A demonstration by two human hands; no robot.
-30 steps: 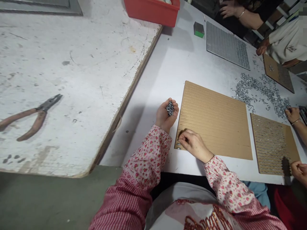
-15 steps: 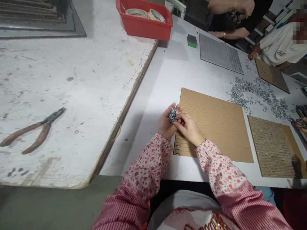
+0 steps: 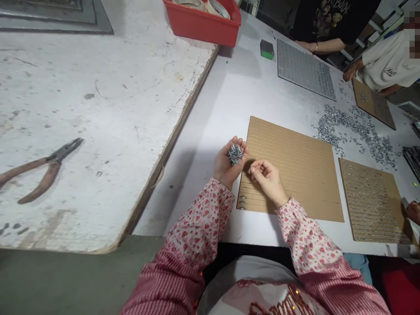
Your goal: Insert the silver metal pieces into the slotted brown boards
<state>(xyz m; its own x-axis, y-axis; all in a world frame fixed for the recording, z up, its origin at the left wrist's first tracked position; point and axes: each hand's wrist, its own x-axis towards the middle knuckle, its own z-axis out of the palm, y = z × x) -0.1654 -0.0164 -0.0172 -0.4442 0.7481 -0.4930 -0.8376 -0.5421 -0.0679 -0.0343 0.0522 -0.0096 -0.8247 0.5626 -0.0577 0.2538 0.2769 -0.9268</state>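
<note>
The left hand is cupped palm-up with fingers curled, while the right hand sits just off at 3 o'clock, fingertips pinched together, wrist trailing toward 5 o'clock.

Bright, even overhead light on the table; soft shadow left of the left hand; floor dim; edges bowed; pixelated patch far right.

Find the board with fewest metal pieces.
The tan board under the right hand: just a few pieces at its near left corner; the board to its right is packed.
</note>
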